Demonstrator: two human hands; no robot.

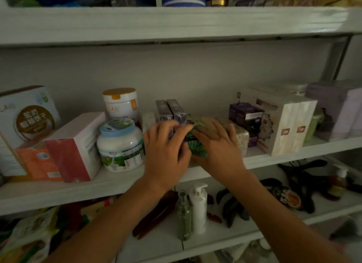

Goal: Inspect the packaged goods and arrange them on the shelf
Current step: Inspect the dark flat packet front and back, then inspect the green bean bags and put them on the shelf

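Head view: packet near front edge of middle shelf, just before cartons. Gripped by curled left hand, pressed by straight-fingered right hand, probably to steady and slot beside oat bag. Tub off left.
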